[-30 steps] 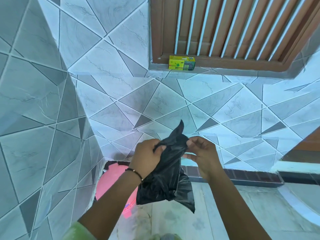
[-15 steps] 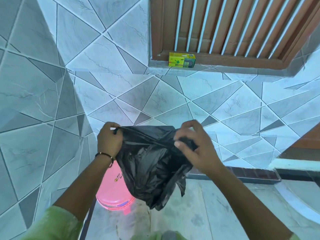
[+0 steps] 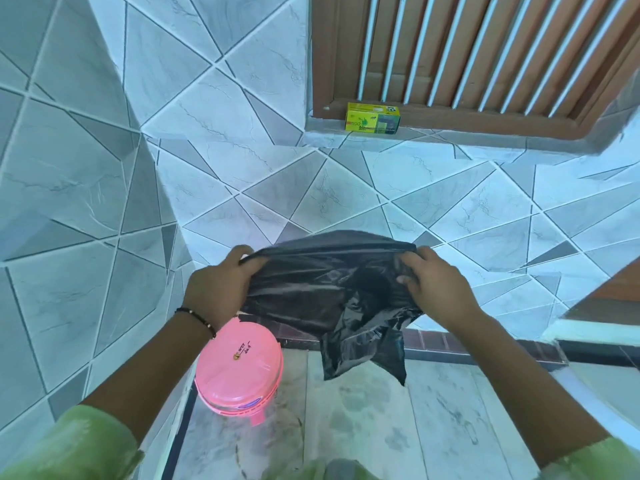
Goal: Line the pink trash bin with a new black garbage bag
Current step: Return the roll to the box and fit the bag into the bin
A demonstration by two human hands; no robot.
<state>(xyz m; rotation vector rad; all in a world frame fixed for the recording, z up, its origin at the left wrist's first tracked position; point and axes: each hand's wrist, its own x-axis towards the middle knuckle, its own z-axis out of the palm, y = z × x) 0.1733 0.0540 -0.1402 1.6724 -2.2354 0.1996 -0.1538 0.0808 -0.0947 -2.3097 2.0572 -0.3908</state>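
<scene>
Head view, looking down past two forearms in green sleeves toward a tiled corner. The left hand point(image 3: 221, 289) and the right hand point(image 3: 438, 289) each have their grip clamped on one side of the mouth of a black garbage bag point(image 3: 332, 296), fingers curled into the plastic and pulling it taut between them. The bag is thin, glossy and heavily creased; its upper edge is stretched in a shallow arc, and its body hangs slack and crumpled below, ending in ragged points above the floor point(image 3: 433, 427).

The pink trash bin point(image 3: 239, 372) stands on the floor in the corner, below the left wrist and to the left of the hanging bag, apart from it. Its round top shows as a flat pink surface with a small mark; whether that is a lid or the inside of the bin cannot be told.

The step in hand looks like spreading the bag's mouth open. The next move likely calls for carrying the bag left and down over the bin, then folding its edge round the rim.

A yellow-green box point(image 3: 373, 118) sits on the window ledge above.
</scene>
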